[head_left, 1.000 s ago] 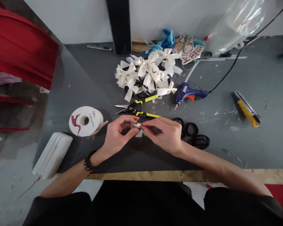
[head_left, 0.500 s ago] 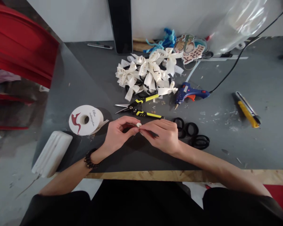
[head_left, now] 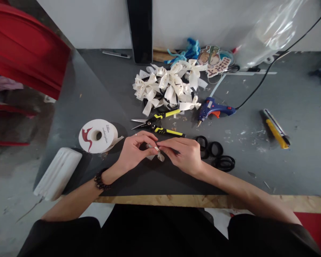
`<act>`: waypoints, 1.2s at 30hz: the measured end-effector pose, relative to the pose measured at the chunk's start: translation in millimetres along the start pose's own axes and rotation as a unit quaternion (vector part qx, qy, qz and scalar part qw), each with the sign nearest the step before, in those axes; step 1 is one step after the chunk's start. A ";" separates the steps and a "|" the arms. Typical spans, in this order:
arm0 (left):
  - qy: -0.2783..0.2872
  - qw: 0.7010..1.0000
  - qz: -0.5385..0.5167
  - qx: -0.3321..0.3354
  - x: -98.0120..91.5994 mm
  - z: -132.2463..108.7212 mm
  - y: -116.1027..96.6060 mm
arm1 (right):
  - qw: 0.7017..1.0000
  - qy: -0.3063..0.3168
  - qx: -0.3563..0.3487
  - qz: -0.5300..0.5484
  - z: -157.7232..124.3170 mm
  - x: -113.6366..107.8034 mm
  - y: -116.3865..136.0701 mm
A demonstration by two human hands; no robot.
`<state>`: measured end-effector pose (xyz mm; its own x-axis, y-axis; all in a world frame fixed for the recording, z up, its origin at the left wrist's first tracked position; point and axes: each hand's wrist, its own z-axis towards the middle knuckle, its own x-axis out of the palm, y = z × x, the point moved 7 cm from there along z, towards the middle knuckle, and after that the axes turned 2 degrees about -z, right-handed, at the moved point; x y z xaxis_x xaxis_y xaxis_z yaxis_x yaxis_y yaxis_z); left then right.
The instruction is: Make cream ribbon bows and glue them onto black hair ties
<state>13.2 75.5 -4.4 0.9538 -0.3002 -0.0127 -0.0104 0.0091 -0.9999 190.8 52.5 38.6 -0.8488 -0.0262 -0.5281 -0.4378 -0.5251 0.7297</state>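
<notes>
The left hand (head_left: 131, 152) pinches a white ribbon (head_left: 160, 156) — the right hand (head_left: 186, 154), fingertips drawn together, grips it too.

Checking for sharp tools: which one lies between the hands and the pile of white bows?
In the head view, open snips lie between the pile of white bows and the left hand and right hand.

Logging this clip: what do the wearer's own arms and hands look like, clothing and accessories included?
Both sleeves are short, black and plain. The left hand has a dark, beaded-looking bracelet at its wrist and apparently a thin ring. The right hand is ungloved, its wrist unadorned.
</notes>
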 end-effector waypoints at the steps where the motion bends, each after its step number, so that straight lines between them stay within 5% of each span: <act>1: 0.003 1.000 0.000 0.006 0.0 0.4 -0.6 | 1.000 0.002 -0.004 0.000 -0.6 0.3 0.0; 11: 0.010 0.998 0.062 0.000 -0.4 -1.1 3.8 | 0.995 -0.021 -0.044 -0.089 -3.5 0.6 5.0; 29: 0.017 0.999 0.044 0.002 0.4 -1.3 -2.2 | 0.999 -0.015 -0.006 -0.038 -4.9 3.6 0.5; 36: 0.062 0.994 0.085 -0.003 5.7 -2.3 -5.7 | 0.998 -0.003 0.013 -0.057 -5.0 6.0 -4.0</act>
<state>18.0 71.5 1.2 0.8936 -0.4107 -0.1809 -0.1699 0.0636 -0.9834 189.0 50.2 30.4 -0.7950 0.0373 -0.6054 -0.5387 -0.5023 0.6764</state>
